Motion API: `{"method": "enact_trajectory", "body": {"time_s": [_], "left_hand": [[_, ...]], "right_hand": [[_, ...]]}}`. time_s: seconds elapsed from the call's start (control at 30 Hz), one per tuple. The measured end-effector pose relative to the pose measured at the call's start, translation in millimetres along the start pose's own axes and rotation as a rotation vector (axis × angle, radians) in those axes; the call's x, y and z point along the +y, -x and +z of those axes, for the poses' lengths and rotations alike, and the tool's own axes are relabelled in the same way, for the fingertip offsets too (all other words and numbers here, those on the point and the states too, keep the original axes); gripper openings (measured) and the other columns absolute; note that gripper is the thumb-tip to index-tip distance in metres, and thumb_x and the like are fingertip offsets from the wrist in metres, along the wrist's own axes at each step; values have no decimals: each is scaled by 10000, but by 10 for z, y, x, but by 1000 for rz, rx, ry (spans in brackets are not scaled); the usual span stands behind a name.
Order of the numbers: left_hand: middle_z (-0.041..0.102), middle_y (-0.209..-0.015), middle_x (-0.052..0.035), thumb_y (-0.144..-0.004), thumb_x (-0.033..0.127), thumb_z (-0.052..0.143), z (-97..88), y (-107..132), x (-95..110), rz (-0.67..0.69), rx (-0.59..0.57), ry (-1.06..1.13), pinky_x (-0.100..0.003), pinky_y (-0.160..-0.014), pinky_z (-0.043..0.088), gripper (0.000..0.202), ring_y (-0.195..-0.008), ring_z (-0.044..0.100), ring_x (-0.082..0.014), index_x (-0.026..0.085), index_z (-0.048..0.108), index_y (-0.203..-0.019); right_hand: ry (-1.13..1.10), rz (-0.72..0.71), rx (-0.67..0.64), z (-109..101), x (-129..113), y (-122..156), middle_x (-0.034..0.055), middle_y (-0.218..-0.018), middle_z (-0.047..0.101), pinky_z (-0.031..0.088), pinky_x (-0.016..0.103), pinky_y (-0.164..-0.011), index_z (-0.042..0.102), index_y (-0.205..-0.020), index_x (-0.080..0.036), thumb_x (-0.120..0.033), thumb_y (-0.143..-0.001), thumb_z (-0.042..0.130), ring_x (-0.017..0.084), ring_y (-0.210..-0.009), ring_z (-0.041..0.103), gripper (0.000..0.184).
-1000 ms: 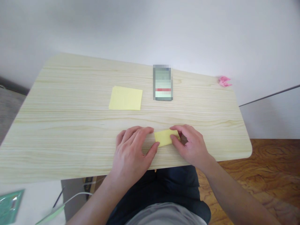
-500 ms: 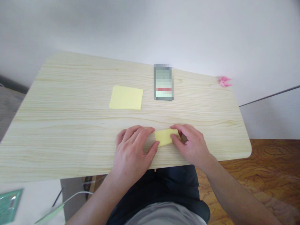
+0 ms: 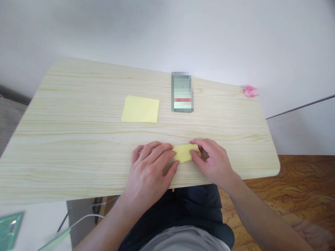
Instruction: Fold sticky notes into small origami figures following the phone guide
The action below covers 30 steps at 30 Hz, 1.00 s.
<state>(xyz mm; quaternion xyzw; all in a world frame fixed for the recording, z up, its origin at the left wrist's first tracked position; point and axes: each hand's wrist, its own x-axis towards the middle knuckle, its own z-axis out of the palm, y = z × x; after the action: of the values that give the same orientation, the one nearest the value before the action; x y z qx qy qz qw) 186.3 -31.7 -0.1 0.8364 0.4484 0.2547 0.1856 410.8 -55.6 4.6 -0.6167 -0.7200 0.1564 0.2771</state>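
Left hand presses flat, fingers open, on the yellow paper (folded); right hand pinches its right end.

We slide our left hand further over the folded yellow paper, so its fingertips now cover the paper's left end, which lay just clear of them a second ago. The left thumb now presses closer against the paper's near edge, and less of the paper shows.
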Motion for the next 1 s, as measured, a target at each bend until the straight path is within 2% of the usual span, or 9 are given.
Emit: {"method": "enact_trajectory", "body": {"time_s": [0.2,0.33,0.53,0.77,1.0], "left_hand": [[726,-1295,-15,-947,270,649,1,-13,6,10,-19,-20,-542,-1088,387,176,-1265,578,-301,279,719,-1108],[714,-1322,28,-955,243,638,-10,-27,0,54,-53,-15,-547,-1086,384,238,-1279,564,-295,347,738,-1146],[716,-1317,45,-963,264,635,-10,-28,-3,46,-53,-5,-548,-1094,385,210,-1281,561,-287,361,761,-1100],[717,-1311,45,-964,267,633,-13,-34,-4,42,-52,-5,-552,-1102,372,205,-1283,559,-291,361,765,-1089],[721,-1307,29,-950,256,647,-15,-38,5,49,-52,-2,-549,-1094,377,210,-1277,565,-297,358,766,-1091]], "right_hand": [[8,33,16,32,0,20,28,-920,682,527,373,-838,623,-1232,-252,-186,-906,635,213,-869,655,333],[-6,65,40,61,1,54,27,-907,656,537,383,-830,583,-1297,-268,-200,-911,633,218,-856,653,395],[-83,93,121,71,2,103,51,-1034,659,549,427,-906,518,-1372,-284,-199,-908,647,234,-944,642,490],[-72,111,182,58,-11,122,62,-1070,658,543,439,-927,547,-1352,-270,-185,-915,641,231,-944,631,455],[-54,111,170,69,8,126,79,-1078,669,550,447,-929,636,-1223,-259,-190,-941,628,239,-965,640,291]]}}
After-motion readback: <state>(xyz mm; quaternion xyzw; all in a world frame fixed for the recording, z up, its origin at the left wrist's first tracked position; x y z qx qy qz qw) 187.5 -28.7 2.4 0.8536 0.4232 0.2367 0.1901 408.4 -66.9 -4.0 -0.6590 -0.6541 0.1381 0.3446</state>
